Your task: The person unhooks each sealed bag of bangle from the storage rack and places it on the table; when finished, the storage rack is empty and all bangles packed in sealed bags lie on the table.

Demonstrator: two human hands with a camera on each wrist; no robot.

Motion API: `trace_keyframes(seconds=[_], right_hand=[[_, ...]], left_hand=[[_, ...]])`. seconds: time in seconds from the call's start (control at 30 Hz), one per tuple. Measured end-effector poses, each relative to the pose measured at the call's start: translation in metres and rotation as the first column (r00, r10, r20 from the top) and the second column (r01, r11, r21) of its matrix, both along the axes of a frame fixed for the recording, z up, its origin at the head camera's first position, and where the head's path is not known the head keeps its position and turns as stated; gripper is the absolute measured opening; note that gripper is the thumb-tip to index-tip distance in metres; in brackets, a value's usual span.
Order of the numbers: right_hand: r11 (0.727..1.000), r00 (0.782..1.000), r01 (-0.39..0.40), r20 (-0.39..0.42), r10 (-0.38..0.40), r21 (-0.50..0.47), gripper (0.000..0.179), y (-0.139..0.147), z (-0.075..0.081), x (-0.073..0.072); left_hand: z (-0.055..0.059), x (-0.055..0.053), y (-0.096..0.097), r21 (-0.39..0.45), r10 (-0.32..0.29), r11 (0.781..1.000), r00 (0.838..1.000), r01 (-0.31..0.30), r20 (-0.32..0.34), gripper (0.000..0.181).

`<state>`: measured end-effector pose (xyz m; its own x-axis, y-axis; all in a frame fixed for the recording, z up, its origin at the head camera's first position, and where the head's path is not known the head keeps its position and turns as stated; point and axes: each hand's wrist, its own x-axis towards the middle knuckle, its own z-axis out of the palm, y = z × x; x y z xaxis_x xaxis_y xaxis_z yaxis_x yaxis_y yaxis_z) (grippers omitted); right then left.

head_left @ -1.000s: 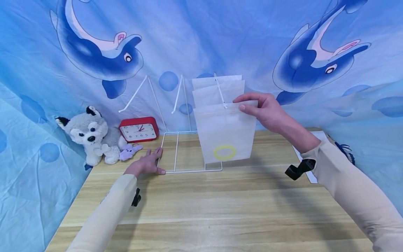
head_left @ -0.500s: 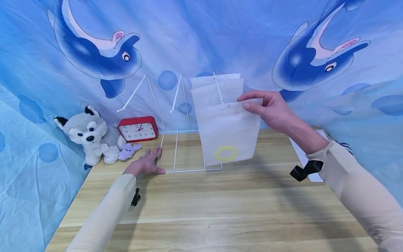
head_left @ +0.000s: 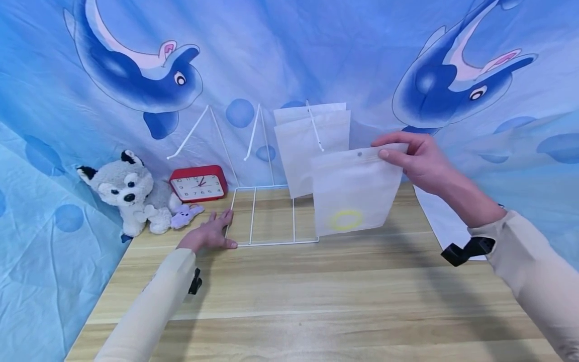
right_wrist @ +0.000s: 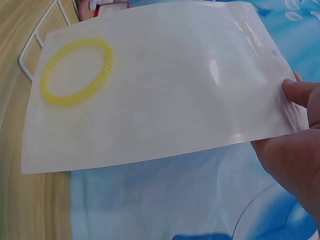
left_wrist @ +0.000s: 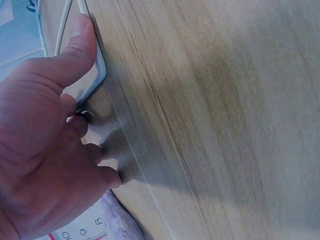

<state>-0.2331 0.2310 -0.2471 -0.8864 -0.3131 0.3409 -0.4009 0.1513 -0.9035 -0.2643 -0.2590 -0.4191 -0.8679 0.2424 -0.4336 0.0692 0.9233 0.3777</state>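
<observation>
My right hand [head_left: 425, 163] pinches the top right corner of a white zip bag [head_left: 355, 188], thumb in front and fingers behind. Through the bag's lower part shows a yellow ring [right_wrist: 75, 72]; a small hole sits near its top edge. The bag hangs in the air just right of the white wire rack [head_left: 276, 244], apart from its front hook tip. Two more white bags [head_left: 316, 130] hang behind on the rack's right hook. At the rack's left end my left hand [head_left: 208, 237] rests with fingers spread, its thumb [left_wrist: 80, 47] lying on the base wire.
Left of the rack sit a grey and white plush husky [head_left: 128, 193], a red clock [head_left: 199, 183] and a small purple plush [head_left: 185, 216]. A white sheet [head_left: 441, 221] lies at the right, partly behind my right arm. A blue dolphin curtain [head_left: 289, 55] closes the back.
My right hand has drawn the bag with the yellow ring off the tip of the rack's right hook and to the right. The left hand has stayed on the rack.
</observation>
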Motion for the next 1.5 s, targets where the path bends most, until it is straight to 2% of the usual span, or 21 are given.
trace_keyframes(seconds=[0.1, 0.27, 0.57, 0.8, 0.97, 1.07, 1.13, 1.17, 1.23, 1.33, 1.4, 1.5], right_hand=[[0.994, 0.996, -0.056, 0.06, 0.062, -0.094, 0.022, 0.012, -0.004, 0.002], [0.986, 0.99, -0.088, 0.095, 0.103, -0.145, 0.025, 0.033, -0.012, 0.006], [0.984, 0.986, -0.062, 0.142, 0.087, -0.169, 0.028, 0.068, -0.028, 0.015], [0.967, 0.972, -0.16, 0.142, 0.19, -0.2, 0.031, 0.094, -0.038, 0.022], [0.971, 0.967, -0.173, 0.159, 0.2, -0.167, 0.032, 0.112, -0.043, 0.026], [0.99, 0.974, -0.105, 0.191, 0.122, -0.093, 0.032, 0.121, -0.046, 0.026], [1.0, 0.977, -0.011, 0.214, 0.009, 0.011, 0.031, 0.125, -0.048, 0.025], [0.996, 0.973, 0.045, 0.221, -0.061, 0.074, 0.029, 0.127, -0.048, 0.024], [0.967, 0.956, 0.143, 0.224, -0.19, 0.21, 0.025, 0.13, -0.048, 0.02], [0.897, 0.93, 0.225, 0.191, -0.314, 0.382, 0.025, 0.13, -0.048, 0.012], [0.858, 0.925, 0.245, 0.158, -0.347, 0.451, 0.032, 0.13, -0.049, 0.006], [0.837, 0.923, 0.26, 0.131, -0.362, 0.482, 0.035, 0.129, -0.052, -0.004]], left_hand=[[-0.001, 0.0, 0.0, -0.005, 0.0, 1.0, 1.0, 0.0, 0.0, 0.107], [0.0, 0.0, 0.001, -0.009, 0.008, 1.0, 1.0, -0.008, 0.002, 0.107], [-0.001, -0.002, 0.0, -0.009, 0.014, 1.0, 1.0, -0.014, 0.014, 0.108], [0.0, -0.002, 0.0, -0.018, -0.005, 1.0, 1.0, 0.005, 0.005, 0.108], [0.003, -0.001, 0.001, -0.019, 0.005, 1.0, 1.0, -0.005, 0.014, 0.107], [0.004, -0.001, 0.001, -0.016, 0.001, 1.0, 1.0, -0.001, 0.012, 0.107], [0.003, -0.001, 0.001, -0.014, -0.003, 1.0, 1.0, 0.003, 0.009, 0.107], [0.003, -0.001, 0.001, -0.014, -0.003, 1.0, 1.0, 0.003, 0.008, 0.107], [0.003, -0.002, 0.002, -0.014, -0.005, 1.0, 1.0, 0.005, 0.006, 0.107], [0.003, -0.002, 0.002, -0.013, -0.009, 1.0, 1.0, 0.009, 0.002, 0.107], [0.004, -0.001, 0.002, -0.013, -0.007, 1.0, 1.0, 0.007, 0.004, 0.107], [0.004, -0.001, 0.002, -0.012, -0.009, 1.0, 1.0, 0.009, 0.007, 0.108]])
